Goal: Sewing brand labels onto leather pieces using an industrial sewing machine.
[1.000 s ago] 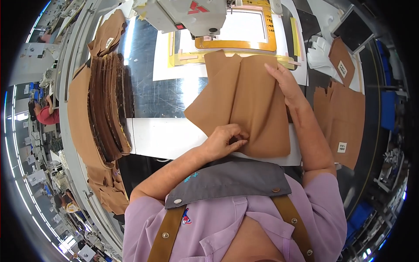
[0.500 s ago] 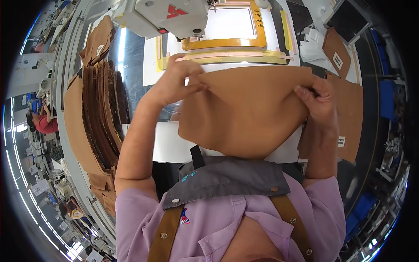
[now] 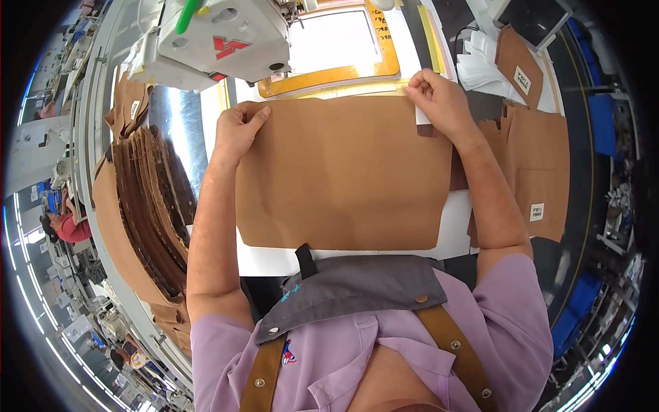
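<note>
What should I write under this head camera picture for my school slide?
Left hand and right hand hold the top corners of a flat brown fabric panel on a white table before a sewing machine.

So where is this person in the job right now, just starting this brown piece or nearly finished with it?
Looks early for this piece. Done: the brown fabric panel lies spread flat on the white table. In hand: the left hand and right hand pinch its far corners, lining its edge up beside the orange frame near the sewing machine. Left: the panel is not yet in the frame, and stacked brown pieces wait at the left.
</note>
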